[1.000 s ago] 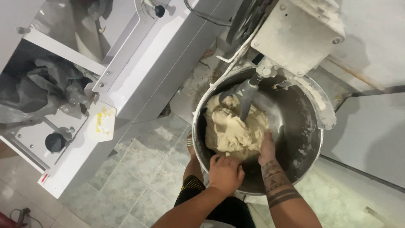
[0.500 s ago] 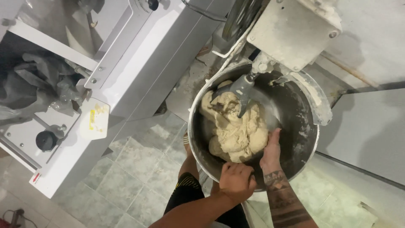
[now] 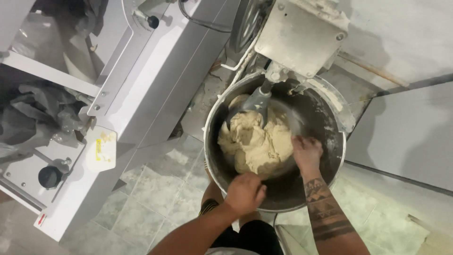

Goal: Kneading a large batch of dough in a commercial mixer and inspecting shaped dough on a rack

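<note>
1. Since a second ago, dough (image 3: 257, 141) has rolled away from the near wall toward the hook side of the bowl (image 3: 330, 113); right hand (image 3: 306, 152) has lifted off the lower right wall and sits higher, at the lump's right flank; left hand (image 3: 244, 192) has slid a bit right along the near rim.
2. Left hand: curled over the bowl's near rim, fingers together, gripping the edge. No dough in it.
3. Right hand: inside the bowl, fingers spread loosely, not closed on anything; fingertips touch or almost touch the dough's right edge. Motion blur there, so exact contact unclear.
4. Dough: one big pale lump, left of centre in the bowl, leaning on the left wall and up against the hook (image 3: 257, 101) at the far side.
5. Key relation: dough lies to the left of my right hand and slightly farther from me; its long axis runs near rim to far rim, roughly along the hook's line. Right hand is the nearer one; left hand is just beside the lump's near end but outside, on the rim.
6. Right half of the bowl shows dark, floury metal, no dough.
7. Around: mixer head (image 3: 302, 33) above the far rim, grey machine (image 3: 141, 94) left of the bowl, tiled floor (image 3: 155, 189) below.
</note>
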